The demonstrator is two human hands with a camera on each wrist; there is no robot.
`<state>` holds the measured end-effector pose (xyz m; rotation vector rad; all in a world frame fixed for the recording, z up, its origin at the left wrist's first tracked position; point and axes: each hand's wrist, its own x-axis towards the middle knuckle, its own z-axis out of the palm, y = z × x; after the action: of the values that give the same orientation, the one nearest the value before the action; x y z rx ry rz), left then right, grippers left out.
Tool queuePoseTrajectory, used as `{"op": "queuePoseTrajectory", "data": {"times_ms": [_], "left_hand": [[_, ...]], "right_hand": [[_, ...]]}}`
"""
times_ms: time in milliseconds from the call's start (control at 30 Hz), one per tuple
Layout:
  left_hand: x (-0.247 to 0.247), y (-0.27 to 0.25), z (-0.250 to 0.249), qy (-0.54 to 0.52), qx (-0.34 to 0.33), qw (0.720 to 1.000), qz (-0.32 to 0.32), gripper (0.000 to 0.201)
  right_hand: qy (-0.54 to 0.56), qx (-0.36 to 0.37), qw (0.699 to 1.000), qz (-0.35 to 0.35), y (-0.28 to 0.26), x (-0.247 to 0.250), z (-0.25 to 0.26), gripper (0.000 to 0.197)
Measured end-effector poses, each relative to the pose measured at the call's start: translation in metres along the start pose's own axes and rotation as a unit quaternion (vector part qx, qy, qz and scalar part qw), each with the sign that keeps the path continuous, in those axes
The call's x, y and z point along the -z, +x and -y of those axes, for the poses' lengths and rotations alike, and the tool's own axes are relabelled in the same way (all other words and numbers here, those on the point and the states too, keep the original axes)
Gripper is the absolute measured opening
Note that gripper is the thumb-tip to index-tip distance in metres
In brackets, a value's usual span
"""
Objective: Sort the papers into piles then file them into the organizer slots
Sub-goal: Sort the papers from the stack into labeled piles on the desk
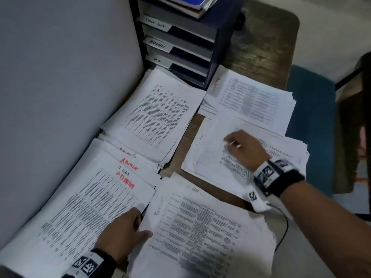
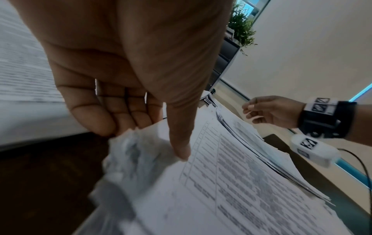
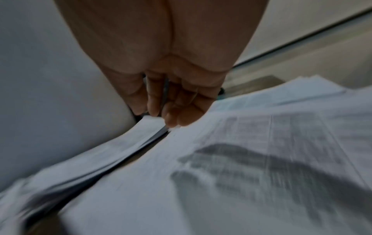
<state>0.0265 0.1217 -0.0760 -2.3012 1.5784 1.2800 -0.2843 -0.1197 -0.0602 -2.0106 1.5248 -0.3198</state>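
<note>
Several piles of printed papers lie on a wooden desk (image 1: pixel 261 47). My left hand (image 1: pixel 143 223) (image 2: pixel 141 136) grips the left edge of the nearest pile (image 1: pixel 200 227) (image 2: pixel 241 182), thumb on top and fingers curled beneath. My right hand (image 1: pixel 241 145) (image 2: pixel 259 111) (image 3: pixel 161 114) hovers over the middle right pile (image 1: pixel 210 161) (image 3: pixel 241 159) with loosely curled fingers that hold nothing. A pile marked ADMIN in red (image 1: pixel 90 197) lies at the left. Two more piles (image 1: pixel 156 113) (image 1: pixel 251 97) sit in front of the dark organizer (image 1: pixel 224 27), whose slots carry white labels (image 1: pixel 158 45).
A grey partition (image 1: pixel 60 77) bounds the desk on the left. Books (image 1: pixel 190 5) lie on top of the organizer. A blue chair (image 1: pixel 311 107) stands past the desk's right edge. A thin black cable (image 1: pixel 285 227) trails from my right wrist. The left wrist view shows a potted plant (image 2: pixel 241 28).
</note>
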Motion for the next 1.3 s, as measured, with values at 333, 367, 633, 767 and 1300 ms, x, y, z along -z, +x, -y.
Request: {"op": "queuePoseTrajectory", "data": {"times_ms": [333,367,633,767,1300], "left_hand": [[-0.023,-0.03,0.03,-0.048,0.003,0.999,-0.012,0.038],[-0.024,-0.031,0.032,-0.054,0.003,0.998,-0.016,0.036],[-0.031,-0.028,0.044,-0.144,0.016,0.989,-0.006,0.033],[-0.032,-0.03,0.049,-0.227,-0.004,0.974,-0.014,0.033],[0.018,-0.022,0.033,-0.475,-0.027,0.88,-0.02,0.024]], "right_hand": [[-0.033,-0.07,0.979,0.191,-0.108,-0.076,0.004,0.031],[-0.04,-0.072,0.978,0.194,-0.111,-0.077,0.004,0.034],[-0.043,-0.083,0.983,0.158,-0.117,-0.077,0.011,0.023],[-0.031,-0.097,0.981,0.162,-0.118,-0.074,0.013,0.024],[0.132,-0.109,0.972,0.164,-0.12,-0.059,0.027,0.04]]}}
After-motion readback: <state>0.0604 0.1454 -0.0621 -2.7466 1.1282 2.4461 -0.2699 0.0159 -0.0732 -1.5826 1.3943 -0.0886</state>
